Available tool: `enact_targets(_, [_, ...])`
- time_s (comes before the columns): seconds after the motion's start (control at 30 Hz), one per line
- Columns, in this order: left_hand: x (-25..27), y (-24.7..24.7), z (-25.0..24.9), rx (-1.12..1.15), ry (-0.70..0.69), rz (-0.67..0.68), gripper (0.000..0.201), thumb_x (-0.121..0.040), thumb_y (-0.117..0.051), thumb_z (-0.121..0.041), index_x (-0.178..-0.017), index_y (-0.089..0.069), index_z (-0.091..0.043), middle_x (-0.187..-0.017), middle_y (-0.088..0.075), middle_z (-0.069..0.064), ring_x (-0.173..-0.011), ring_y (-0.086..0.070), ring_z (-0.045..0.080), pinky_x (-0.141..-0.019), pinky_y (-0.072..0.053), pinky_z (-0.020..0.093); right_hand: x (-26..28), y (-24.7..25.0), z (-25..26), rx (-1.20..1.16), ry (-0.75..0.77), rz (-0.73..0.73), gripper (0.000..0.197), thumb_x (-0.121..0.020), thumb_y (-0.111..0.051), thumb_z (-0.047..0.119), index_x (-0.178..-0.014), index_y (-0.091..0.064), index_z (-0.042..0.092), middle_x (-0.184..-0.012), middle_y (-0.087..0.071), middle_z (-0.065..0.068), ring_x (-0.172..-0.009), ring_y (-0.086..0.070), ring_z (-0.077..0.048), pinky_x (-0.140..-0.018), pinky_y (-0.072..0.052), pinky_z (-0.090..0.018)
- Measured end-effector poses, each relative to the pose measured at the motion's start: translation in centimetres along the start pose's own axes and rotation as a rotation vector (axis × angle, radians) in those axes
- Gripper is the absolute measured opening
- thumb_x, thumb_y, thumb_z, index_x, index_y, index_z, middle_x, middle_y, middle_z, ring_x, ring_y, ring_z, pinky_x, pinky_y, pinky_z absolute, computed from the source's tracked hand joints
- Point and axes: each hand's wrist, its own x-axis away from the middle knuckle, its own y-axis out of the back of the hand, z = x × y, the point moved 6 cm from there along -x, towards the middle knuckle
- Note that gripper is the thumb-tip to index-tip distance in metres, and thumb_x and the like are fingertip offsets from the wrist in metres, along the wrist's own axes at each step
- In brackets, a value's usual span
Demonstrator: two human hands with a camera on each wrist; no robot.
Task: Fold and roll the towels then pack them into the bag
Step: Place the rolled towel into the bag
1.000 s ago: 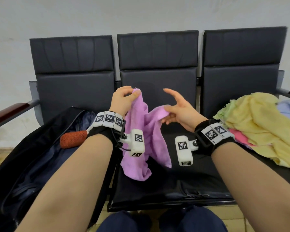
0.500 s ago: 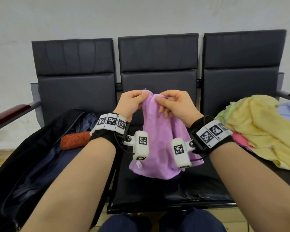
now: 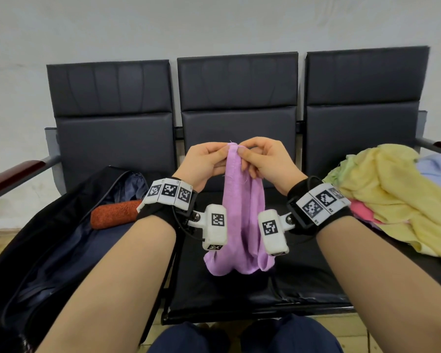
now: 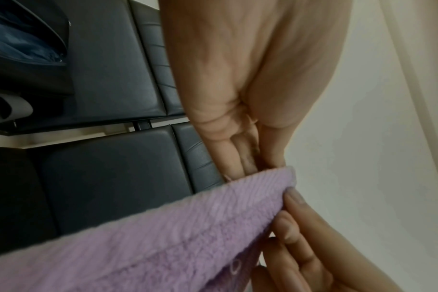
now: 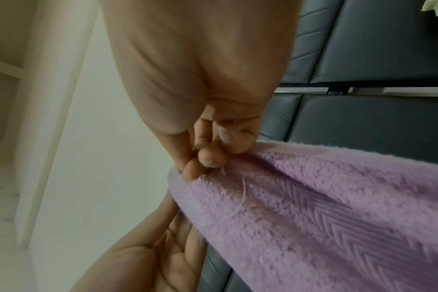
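Both hands are raised over the middle seat (image 3: 239, 284), pinching the top edge of the purple towel (image 3: 242, 215) side by side. Left hand (image 3: 206, 163): thumb and fingertips closed on the hem. Right hand (image 3: 261, 161): same pinch, fingers curled, touching the left at the towel's peak. The towel hangs doubled below them, its lower end just above or brushing the seat; cannot tell which. Open bag (image 3: 61, 240) lies on the left seat with one orange roll (image 3: 115, 214) inside. Loose pile (image 3: 392, 197) of unfolded towels sits on the right seat. Risks, as judged: both grips sit at one point, so the hanging layers may twist or bunch and give an uneven fold; a light fingertip pinch on thick terry could slip and drop a corner; misaligned edges would make a lopsided roll that packs badly.
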Motion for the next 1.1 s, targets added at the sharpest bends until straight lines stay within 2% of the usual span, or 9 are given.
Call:
enact_targets(0.2, [0.6,0.1,-0.1,-0.007,0.005,0.035,0.018,-0.096,-0.052,-0.009,-0.105,-0.067,-0.003,-0.092,-0.074,0.01,-0.084,-0.071,0.018,-0.078,-0.058,0.028,-0.2,0.1,-0.5,-0.014,-0.008,-0.064,0.01,-0.093,-0.06,0.008,-0.094,-0.065,0.001,-0.056,-0.061,-0.005,-0.038,-0.045,-0.013,-0.041,-0.039,-0.02])
enact_targets(0.33, [0.7,0.3,-0.2,-0.048,0.024,0.039,0.026,-0.096,-0.055,-0.021,-0.104,-0.069,0.0,-0.098,-0.073,0.015,-0.093,-0.07,0.024,-0.084,-0.057,0.033,-0.3,-0.1,-0.5,0.04,0.002,-0.034,0.008,-0.092,-0.062,0.009,-0.091,-0.065,0.002,-0.052,-0.06,-0.001,-0.036,-0.045,-0.012,-0.042,-0.04,-0.019])
enact_targets(0.47, [0.7,0.7,-0.3,-0.157,-0.024,-0.002,0.016,-0.09,-0.064,-0.013,-0.101,-0.07,-0.004,-0.098,-0.072,0.012,-0.091,-0.07,0.019,-0.08,-0.058,0.03,-0.3,-0.3,-0.6,0.108,0.015,0.006,0.005,-0.089,-0.067,0.014,-0.085,-0.066,0.01,-0.051,-0.059,0.0,-0.04,-0.047,-0.011,-0.045,-0.042,-0.021])
enact_targets(0.53, [0.6,1.0,-0.1,-0.166,-0.016,0.01,0.015,-0.091,-0.061,-0.011,-0.101,-0.07,-0.005,-0.097,-0.072,0.011,-0.089,-0.07,0.018,-0.078,-0.058,0.027,-0.2,0.0,-0.6,0.1,0.023,-0.021,0.005,-0.086,-0.07,0.014,-0.083,-0.067,0.012,-0.057,-0.06,0.002,-0.049,-0.052,-0.007,-0.05,-0.043,-0.017])
enact_targets(0.6, [0.6,1.2,-0.1,-0.177,-0.003,0.043,0.016,-0.092,-0.059,-0.011,-0.103,-0.069,-0.006,-0.098,-0.072,0.009,-0.089,-0.07,0.017,-0.078,-0.057,0.026,-0.2,0.3,-0.9,0.052,0.01,-0.026,0.001,-0.087,-0.068,0.013,-0.087,-0.069,0.014,-0.077,-0.066,0.002,-0.066,-0.059,-0.004,-0.062,-0.046,-0.016])
enact_targets(0.73, [0.8,1.4,-0.2,-0.216,-0.005,0.083,0.022,-0.094,-0.056,-0.01,-0.11,-0.066,0.0,-0.101,-0.071,0.012,-0.089,-0.069,0.016,-0.081,-0.057,0.026,0.0,-0.8,-2.2,0.033,-0.091,0.136,0.018,-0.095,-0.056,0.019,-0.105,-0.071,0.014,-0.101,-0.071,-0.002,-0.089,-0.066,-0.01,-0.076,-0.052,-0.023])
enact_targets(0.83, [0.9,1.8,-0.4,-0.23,-0.026,0.056,0.015,-0.093,-0.057,-0.009,-0.102,-0.069,-0.006,-0.091,-0.072,0.004,-0.083,-0.069,0.011,-0.076,-0.057,0.023,0.2,-1.5,-2.4,-0.016,-0.08,0.197,0.016,-0.094,-0.059,0.017,-0.101,-0.071,0.009,-0.098,-0.07,-0.009,-0.088,-0.066,-0.018,-0.081,-0.055,-0.031])
enact_targets(0.93, [0.9,2.0,-0.3,-0.219,-0.038,0.031,0.012,-0.092,-0.058,-0.009,-0.095,-0.07,-0.011,-0.085,-0.073,-0.001,-0.08,-0.069,0.008,-0.073,-0.056,0.021,0.0,-1.1,-2.8,0.016,-0.065,0.148,0.016,-0.091,-0.063,0.015,-0.102,-0.071,0.006,-0.098,-0.071,-0.011,-0.09,-0.067,-0.02,-0.086,-0.055,-0.033])
enact_targets(1.1, [0.8,2.3,-0.3,-0.208,-0.061,-0.028,0.013,-0.092,-0.058,-0.007,-0.1,-0.068,-0.005,-0.087,-0.07,0.002,-0.076,-0.067,0.006,-0.071,-0.056,0.02,0.0,-1.3,-3.3,0.143,-0.079,0.216,0.015,-0.088,-0.067,0.01,-0.101,-0.072,0.007,-0.095,-0.072,-0.008,-0.084,-0.067,-0.014,-0.081,-0.056,-0.025])
